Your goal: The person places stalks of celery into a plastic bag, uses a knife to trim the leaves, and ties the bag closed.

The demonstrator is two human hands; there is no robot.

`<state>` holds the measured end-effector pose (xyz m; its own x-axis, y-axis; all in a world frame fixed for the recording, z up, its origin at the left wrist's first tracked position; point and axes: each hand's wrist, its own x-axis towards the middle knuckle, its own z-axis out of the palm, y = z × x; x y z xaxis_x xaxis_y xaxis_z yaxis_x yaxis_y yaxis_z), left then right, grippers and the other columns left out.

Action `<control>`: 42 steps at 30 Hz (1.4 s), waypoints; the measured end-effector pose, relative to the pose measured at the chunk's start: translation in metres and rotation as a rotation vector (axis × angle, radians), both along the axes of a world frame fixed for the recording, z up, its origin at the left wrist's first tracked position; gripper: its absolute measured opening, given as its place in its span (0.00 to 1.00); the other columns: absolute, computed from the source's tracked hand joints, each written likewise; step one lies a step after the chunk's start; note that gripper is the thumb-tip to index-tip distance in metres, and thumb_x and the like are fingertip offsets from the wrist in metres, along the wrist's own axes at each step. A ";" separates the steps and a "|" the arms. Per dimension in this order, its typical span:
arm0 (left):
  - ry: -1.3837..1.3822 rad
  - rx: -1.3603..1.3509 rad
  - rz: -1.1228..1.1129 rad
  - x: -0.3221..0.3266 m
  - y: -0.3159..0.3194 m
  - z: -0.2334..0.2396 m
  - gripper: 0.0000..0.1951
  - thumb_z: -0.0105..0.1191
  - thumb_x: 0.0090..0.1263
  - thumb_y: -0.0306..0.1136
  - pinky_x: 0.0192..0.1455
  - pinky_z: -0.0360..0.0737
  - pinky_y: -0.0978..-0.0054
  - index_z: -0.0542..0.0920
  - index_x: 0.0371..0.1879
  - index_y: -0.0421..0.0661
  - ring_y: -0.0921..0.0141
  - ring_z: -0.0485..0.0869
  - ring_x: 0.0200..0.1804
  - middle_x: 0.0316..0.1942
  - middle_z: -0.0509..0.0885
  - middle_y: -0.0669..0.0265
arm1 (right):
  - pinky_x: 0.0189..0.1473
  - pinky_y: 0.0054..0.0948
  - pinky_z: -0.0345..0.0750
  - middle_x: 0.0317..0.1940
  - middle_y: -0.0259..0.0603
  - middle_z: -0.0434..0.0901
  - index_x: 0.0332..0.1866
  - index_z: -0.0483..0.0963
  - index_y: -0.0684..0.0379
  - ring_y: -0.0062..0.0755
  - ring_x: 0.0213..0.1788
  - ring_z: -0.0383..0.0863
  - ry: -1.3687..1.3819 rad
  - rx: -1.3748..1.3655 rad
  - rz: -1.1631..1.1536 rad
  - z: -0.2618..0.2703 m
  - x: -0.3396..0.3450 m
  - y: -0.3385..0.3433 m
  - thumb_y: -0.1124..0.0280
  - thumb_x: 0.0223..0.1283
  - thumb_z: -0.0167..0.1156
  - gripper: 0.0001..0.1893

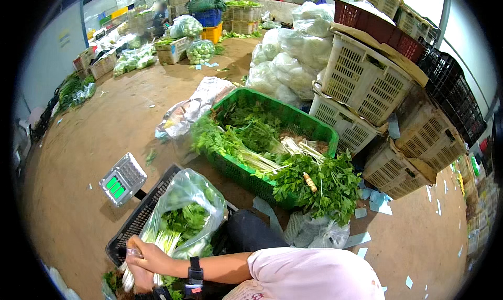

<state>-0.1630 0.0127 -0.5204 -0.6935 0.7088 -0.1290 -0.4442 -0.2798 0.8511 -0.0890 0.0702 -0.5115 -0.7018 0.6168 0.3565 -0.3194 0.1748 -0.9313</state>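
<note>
My right hand (148, 256) is closed on a piece of clear plastic at the bottom left. Touching it from below is my left hand (141, 278), its fingers mostly hidden. White-stemmed leafy greens (167, 241) lie around both hands, some inside an open clear plastic bag (214, 221). The bag rests over a black plastic crate (129, 229). A digital scale's display head (122, 180) stands beyond the crate. Celery-like greens (318, 182) fill a green plastic basket (235, 166) in front of me, with a beige ribbed object (309, 182) on the leaves.
Stacked slotted crates (365, 75) rise at the right, beside piled filled plastic bags (290, 60). A crumpled white sack (196, 103) lies behind the basket. Blue paper scraps (379, 201) litter the floor. A person (160, 18) is far off among produce at the upper left.
</note>
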 end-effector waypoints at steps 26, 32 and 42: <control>1.021 -0.606 -0.608 0.015 -0.035 -0.011 0.11 0.48 0.65 0.33 0.41 0.72 0.68 0.74 0.32 0.36 0.63 0.76 0.37 0.32 0.80 0.56 | 0.18 0.18 0.53 0.15 0.23 0.58 0.41 0.70 0.57 0.13 0.15 0.53 -0.086 -0.489 0.366 0.012 0.031 0.010 0.60 0.71 0.45 0.12; 1.032 -0.581 -0.813 0.011 -0.033 -0.002 0.16 0.52 0.63 0.39 0.46 0.72 0.64 0.75 0.39 0.36 0.64 0.76 0.42 0.35 0.80 0.54 | 0.22 0.20 0.63 0.18 0.28 0.64 0.42 0.70 0.58 0.18 0.19 0.62 -0.340 -0.134 0.514 0.030 0.020 0.019 0.63 0.71 0.44 0.11; 1.024 -0.541 -0.581 -0.007 -0.027 -0.036 0.15 0.38 0.73 0.41 0.29 0.72 0.63 0.71 0.43 0.40 0.65 0.76 0.27 0.25 0.77 0.57 | 0.39 0.46 0.73 0.32 0.55 0.79 0.41 0.72 0.58 0.56 0.38 0.78 -0.557 0.953 0.251 -0.009 0.043 0.071 0.59 0.65 0.50 0.13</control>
